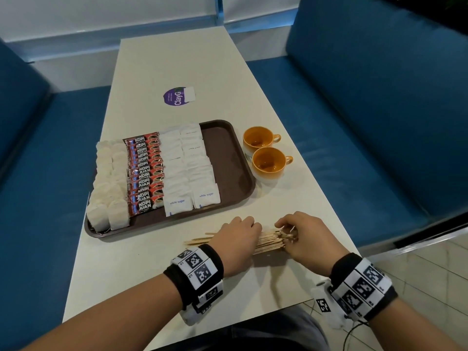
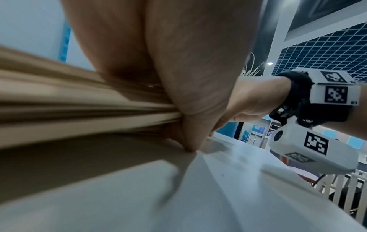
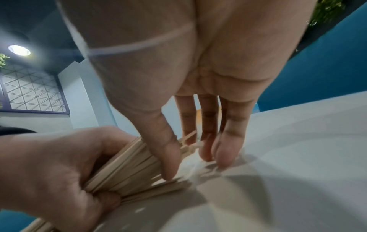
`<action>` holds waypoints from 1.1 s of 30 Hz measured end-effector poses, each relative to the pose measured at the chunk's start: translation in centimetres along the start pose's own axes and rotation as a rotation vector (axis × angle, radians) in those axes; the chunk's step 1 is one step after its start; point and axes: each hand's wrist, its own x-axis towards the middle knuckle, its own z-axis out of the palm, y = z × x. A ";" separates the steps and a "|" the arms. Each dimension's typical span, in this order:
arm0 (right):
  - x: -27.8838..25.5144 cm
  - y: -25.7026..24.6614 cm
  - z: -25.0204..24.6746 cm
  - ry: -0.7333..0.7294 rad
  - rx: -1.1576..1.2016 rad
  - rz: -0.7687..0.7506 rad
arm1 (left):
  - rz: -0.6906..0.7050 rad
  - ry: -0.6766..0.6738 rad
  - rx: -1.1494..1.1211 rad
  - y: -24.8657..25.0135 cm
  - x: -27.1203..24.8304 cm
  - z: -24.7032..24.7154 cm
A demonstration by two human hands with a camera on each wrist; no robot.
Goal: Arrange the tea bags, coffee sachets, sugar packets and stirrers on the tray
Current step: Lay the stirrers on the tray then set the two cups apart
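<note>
A brown tray (image 1: 228,158) holds rows of tea bags (image 1: 106,188), Kopi Juan coffee sachets (image 1: 145,173) and white sugar packets (image 1: 188,168); its right strip is bare. A bundle of wooden stirrers (image 1: 268,240) lies on the table in front of the tray. My left hand (image 1: 238,239) grips the bundle's middle, fingers wrapped round it (image 3: 59,172). My right hand (image 1: 298,236) closes on the right end, thumb on the near side and fingers past the tips, touching the table (image 3: 218,149). The left wrist view shows the stirrers (image 2: 79,106) blurred under my thumb.
Two orange cups (image 1: 258,139) (image 1: 269,162) stand right of the tray. A purple round sticker (image 1: 177,96) lies farther back on the white table (image 1: 141,269). Blue benches (image 1: 367,122) flank both sides. The near table edge is just under my wrists.
</note>
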 end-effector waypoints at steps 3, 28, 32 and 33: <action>0.0 -0.7 0.0 -0.086 -0.029 -0.023 | 0.027 0.023 0.012 -0.1 0.0 0.1; 0.2 -2.9 0.6 -0.213 -0.242 -0.092 | 0.107 0.029 0.056 -0.8 0.1 0.4; 0.7 -2.9 0.9 -0.223 -0.273 -0.098 | 0.139 0.072 0.017 -0.9 -0.2 0.6; 0.9 -2.9 0.8 -0.225 -0.232 -0.087 | 0.143 0.077 0.008 -1.0 -0.3 0.6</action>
